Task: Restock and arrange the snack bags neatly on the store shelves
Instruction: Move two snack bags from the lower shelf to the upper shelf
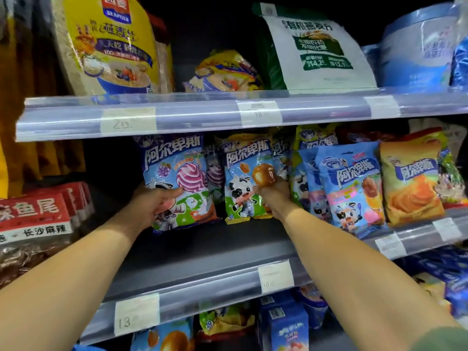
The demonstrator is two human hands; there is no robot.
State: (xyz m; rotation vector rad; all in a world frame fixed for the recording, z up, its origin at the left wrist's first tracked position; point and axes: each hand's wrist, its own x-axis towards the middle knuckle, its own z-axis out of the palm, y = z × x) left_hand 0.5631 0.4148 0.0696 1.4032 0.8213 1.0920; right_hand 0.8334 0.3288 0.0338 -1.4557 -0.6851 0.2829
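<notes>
On the middle shelf (202,254) stand several blue candy bags. My left hand (154,201) grips the left edge of the bag with a purple swirl (182,173), thumb across its front. My right hand (274,196) holds the right edge of the neighbouring bag with a cow and a brown candy (243,178). Both bags stand upright, side by side, toward the back of the shelf. To their right lean more blue bags (349,183) and an orange bag (412,181).
The upper shelf carries a yellow oat bag (111,44), a fallen yellow bag (225,72), a white and green bag (319,49) and a blue tub (415,51). Red boxes (38,214) sit at left. More snack packs (286,323) fill the shelf below.
</notes>
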